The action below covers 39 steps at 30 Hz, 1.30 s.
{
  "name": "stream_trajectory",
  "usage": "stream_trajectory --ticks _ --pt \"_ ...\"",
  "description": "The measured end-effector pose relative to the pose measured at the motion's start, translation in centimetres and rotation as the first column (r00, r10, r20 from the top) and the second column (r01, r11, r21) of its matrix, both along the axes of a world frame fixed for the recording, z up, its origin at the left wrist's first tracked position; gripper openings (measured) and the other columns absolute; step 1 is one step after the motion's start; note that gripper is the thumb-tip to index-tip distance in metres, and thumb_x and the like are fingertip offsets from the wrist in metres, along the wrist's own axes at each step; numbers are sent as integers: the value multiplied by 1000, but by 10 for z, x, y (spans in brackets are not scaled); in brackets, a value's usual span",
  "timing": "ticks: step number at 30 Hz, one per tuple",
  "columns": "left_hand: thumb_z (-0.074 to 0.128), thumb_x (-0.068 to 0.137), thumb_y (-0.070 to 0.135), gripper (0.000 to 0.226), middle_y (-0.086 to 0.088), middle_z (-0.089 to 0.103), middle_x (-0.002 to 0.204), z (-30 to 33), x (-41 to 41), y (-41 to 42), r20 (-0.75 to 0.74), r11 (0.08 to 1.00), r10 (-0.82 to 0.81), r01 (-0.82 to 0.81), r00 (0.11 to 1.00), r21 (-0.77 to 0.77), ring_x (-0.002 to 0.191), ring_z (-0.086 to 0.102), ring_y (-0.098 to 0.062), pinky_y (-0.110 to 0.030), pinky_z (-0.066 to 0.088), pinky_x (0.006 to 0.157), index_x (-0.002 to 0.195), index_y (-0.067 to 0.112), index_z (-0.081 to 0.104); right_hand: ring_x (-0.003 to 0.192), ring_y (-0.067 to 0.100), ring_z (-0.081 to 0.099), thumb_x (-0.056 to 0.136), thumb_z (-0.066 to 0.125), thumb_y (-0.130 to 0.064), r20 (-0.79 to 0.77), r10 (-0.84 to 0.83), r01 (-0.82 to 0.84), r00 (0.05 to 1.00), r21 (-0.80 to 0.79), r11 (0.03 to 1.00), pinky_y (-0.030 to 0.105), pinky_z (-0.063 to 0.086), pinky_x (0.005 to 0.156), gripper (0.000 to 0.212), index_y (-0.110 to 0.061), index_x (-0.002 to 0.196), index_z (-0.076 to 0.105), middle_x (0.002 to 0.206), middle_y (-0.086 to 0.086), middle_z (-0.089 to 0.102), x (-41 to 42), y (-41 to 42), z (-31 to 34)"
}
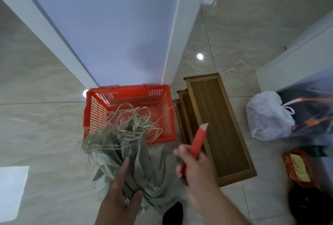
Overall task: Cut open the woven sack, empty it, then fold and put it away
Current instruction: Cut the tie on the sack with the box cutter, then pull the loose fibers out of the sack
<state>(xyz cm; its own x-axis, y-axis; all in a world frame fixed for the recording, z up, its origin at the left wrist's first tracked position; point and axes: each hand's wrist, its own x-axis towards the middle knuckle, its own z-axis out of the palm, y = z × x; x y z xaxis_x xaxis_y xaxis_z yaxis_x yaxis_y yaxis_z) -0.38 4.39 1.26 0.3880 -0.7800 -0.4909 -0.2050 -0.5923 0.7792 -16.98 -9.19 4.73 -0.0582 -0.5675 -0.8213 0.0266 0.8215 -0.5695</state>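
We grip the bunched neck of the grey woven plastic sack (144,167) in our left hand (120,194), frayed strands spilling over the red slatted plastic basket (167,116), probably to tip its contents there. Our right hand (194,167) clasps a red utility knife (198,140), blade angled away. Glossy beige floor tiles (45,125) lie below; wooden panels (216,125) sit beside.

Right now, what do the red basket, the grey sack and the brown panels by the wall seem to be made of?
Red basket: looks like moulded plastic, with slotted walls and a slight sheen.
Grey sack: woven plastic-like strips, matte; its gathered top frays into loose tan ribbons.
Brown panels: wood or wood-look board, with grain lines and a lighter frame; which one cannot be told.
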Motion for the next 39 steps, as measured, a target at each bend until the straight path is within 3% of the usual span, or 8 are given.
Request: stream_trajectory --ticks 4,7,11,17,24,28,35,39 --pt "80 86 22 96 28 45 153 7 -6 -3 -55 996 53 -57 997 -76 132 49 15 -7 43 104 146 72 24 39 18 47 94 77 -27 104 164 -172 981 69 983 26 34 41 21 -9 103 73 54 10 55 25 43 3" --pt "70 96 17 84 17 48 158 18 -10 -7 -178 984 100 -124 979 -129 145 47 -4 -36 43 118 156 55 26 55 13 68 89 81 -10 139 275 -272 951 -39 962 25 52 54 17 -24 96 73 68 -6 72 35 52 12" --pt "68 95 -1 73 -2 79 119 41 -8 -16 -379 879 445 -476 811 13 111 75 -21 -42 58 91 153 34 41 97 10 76 89 80 -9 12 279 -273 960 -168 947 32 58 86 33 -37 105 76 102 -9 82 33 57 17" --pt "74 83 13 10 -17 79 96 70 -6 -2 -275 776 615 -629 740 42 96 74 -38 -64 53 95 92 16 76 91 12 74 94 76 -17 -69 235 -245 969 -203 948 39 58 87 23 -39 99 77 95 -10 80 16 66 32" --pt "61 88 -4 25 4 78 87 110 11 25 -14 780 622 -621 783 -83 73 66 -2 -26 52 73 95 17 71 62 7 61 92 76 -7 -110 125 -159 986 -403 901 19 46 53 26 -32 86 76 73 -12 74 -19 69 90" --pt "52 84 1 24 -1 71 89 116 28 42 141 791 609 -612 781 -25 81 62 -21 -30 46 66 90 21 64 66 -7 65 90 74 -10 -238 145 -247 960 -486 838 21 50 64 31 -41 83 74 74 -20 74 -36 70 104" --pt "52 103 36 18 0 75 89 164 42 29 -384 834 522 -550 762 41 76 69 -19 -38 52 86 101 28 67 73 -1 67 96 64 8 -87 288 -296 954 -450 842 11 54 64 32 -19 110 70 77 -14 73 -53 86 112" --pt "54 71 92 101 -9 62 138 156 52 -4 -119 944 217 -177 969 278 109 67 -29 -32 50 68 144 21 52 70 1 65 94 56 22 -65 405 -395 912 -402 826 21 50 66 39 -12 103 71 81 -7 72 -57 108 119"
